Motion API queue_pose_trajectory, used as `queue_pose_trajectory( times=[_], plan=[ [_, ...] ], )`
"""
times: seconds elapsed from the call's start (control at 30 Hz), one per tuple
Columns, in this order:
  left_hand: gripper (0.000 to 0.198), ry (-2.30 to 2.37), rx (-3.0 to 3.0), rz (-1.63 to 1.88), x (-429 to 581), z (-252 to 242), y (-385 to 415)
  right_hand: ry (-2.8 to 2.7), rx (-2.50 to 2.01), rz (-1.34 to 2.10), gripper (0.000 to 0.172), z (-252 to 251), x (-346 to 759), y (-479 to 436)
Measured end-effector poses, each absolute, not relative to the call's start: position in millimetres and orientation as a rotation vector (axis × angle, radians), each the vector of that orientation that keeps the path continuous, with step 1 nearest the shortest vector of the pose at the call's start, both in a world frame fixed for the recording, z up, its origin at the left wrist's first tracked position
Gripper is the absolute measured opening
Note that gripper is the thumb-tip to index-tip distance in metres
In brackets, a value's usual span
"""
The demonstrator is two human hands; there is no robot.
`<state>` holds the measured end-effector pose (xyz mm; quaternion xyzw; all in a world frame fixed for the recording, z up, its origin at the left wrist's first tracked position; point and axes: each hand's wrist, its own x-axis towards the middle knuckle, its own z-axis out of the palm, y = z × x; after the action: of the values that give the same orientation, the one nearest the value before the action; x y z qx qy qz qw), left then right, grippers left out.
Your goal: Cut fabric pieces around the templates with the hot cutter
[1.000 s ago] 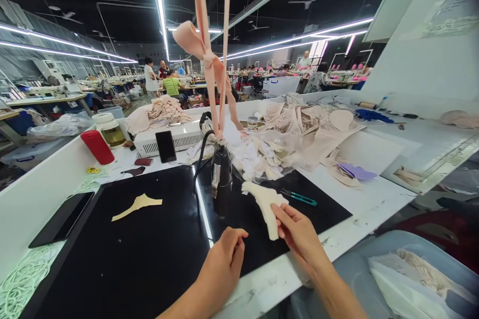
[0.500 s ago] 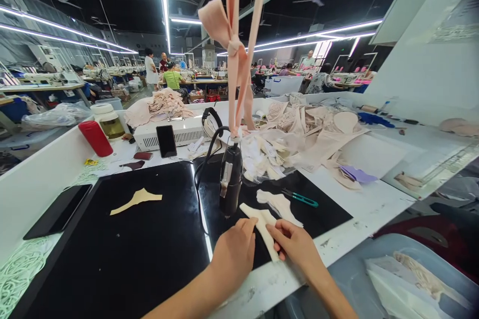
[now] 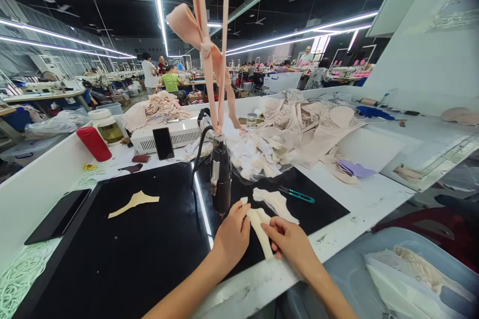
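A cream curved fabric piece (image 3: 262, 234) lies between my hands near the front edge of the black board (image 3: 149, 254). My left hand (image 3: 232, 233) is closed on its upper left end, fingers bent over it. With thumb and fingers, my right hand (image 3: 290, 241) pinches its right edge lower down. Just beyond my left hand a black handheld tool (image 3: 220, 177) hangs upright from a knotted pink strap (image 3: 206, 50), its lower tip close to my fingers. Behind the held piece rests a small stack of white fabric pieces (image 3: 276, 202), with teal thread snips (image 3: 299, 195) alongside.
A single cream cutout (image 3: 133, 203) lies on the board's left. Phones (image 3: 163, 143), a red case (image 3: 93, 143) and a jar (image 3: 107, 124) stand at the back left. Piled beige garments (image 3: 310, 122) fill the back right. A grey tub (image 3: 337, 279) sits below right.
My left hand has shifted up to the far end of the fabric piece, near the tool's tip. The hanging tool and strap appear further left, and the view has turned slightly.
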<state>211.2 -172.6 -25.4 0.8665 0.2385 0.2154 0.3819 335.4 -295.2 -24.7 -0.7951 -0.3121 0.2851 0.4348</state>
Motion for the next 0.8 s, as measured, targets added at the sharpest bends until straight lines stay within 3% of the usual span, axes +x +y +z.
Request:
queue_pose_trajectory(
  times=[0.4, 0.7, 0.8],
  plan=[
    [0.047, 0.543, 2.351, 0.608, 211.5, -33.6, -175.2, -1.122, -2.122, 0.074, 0.019, -26.1, 322.8, -304.9],
    [0.032, 0.37, 2.501, 0.766, 205.7, -17.3, -187.8, -1.581, -1.953, -0.173, 0.03, -32.3, 337.0, -299.1],
    [0.036, 0.312, 2.516, 0.79, 210.2, -27.4, -185.3, -1.644, -1.953, -0.219, 0.03, -37.9, 343.2, -297.1]
  ],
)
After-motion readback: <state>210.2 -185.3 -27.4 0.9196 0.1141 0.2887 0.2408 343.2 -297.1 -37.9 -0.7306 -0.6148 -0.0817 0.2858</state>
